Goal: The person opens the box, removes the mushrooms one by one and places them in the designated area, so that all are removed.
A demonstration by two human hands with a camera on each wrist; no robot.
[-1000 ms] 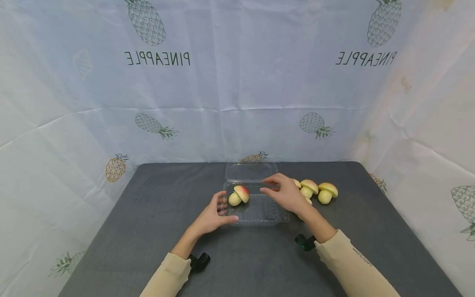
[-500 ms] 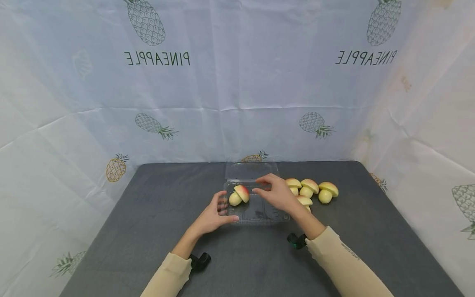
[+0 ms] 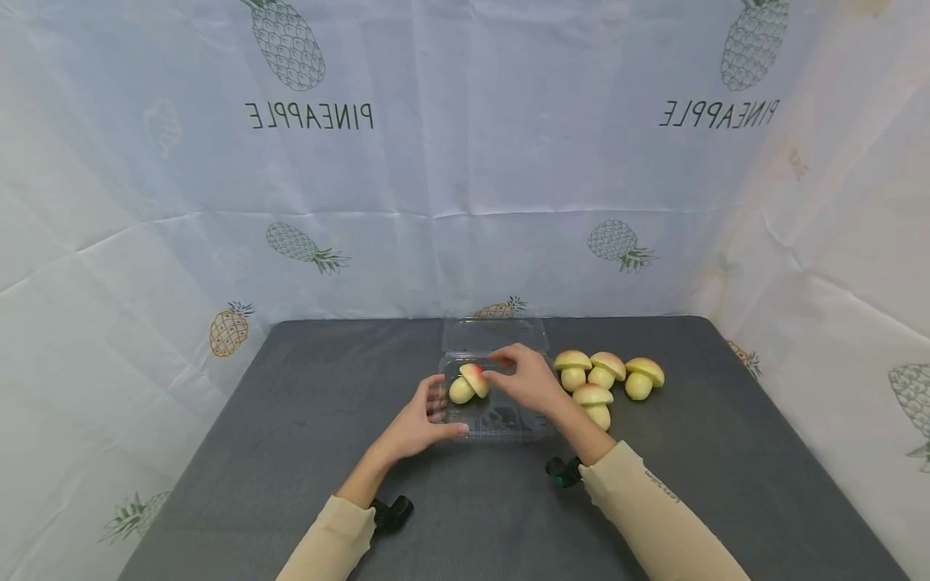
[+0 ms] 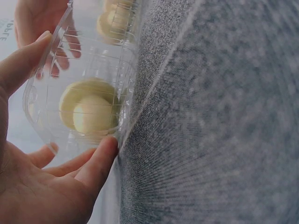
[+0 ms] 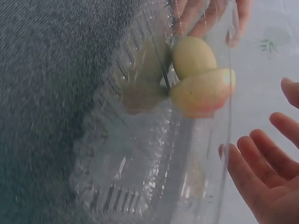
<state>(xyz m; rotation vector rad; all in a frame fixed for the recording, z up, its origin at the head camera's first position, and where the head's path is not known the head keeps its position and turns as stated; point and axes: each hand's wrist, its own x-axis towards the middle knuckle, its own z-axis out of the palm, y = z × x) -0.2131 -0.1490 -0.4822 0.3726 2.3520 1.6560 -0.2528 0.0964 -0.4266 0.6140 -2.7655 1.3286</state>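
A clear plastic clamshell box point(image 3: 508, 411) lies on the dark table with its lid point(image 3: 494, 336) raised at the back. Inside, at the left end, a mushroom point(image 3: 468, 383) with a pale yellow stem and a red-tinged cap leans on its side. My left hand point(image 3: 414, 420) holds the box's left end, thumb at the front and fingers along the side, as the left wrist view point(image 4: 51, 182) shows of the hand. Over the box, right of the mushroom, hovers my right hand point(image 3: 530, 379); its fingers are spread and hold nothing in the right wrist view.
Several more mushrooms point(image 3: 596, 375) stand grouped on the table right of the box, close to my right forearm. One mushroom point(image 3: 643, 378) stands a little apart at the far right. A pineapple-printed curtain point(image 3: 465, 161) hangs behind the table point(image 3: 327, 363).
My right hand has moved left across the box, from its right part to just beside the mushroom in it, uncovering the mushrooms on the table. My left hand and the box have stayed put.
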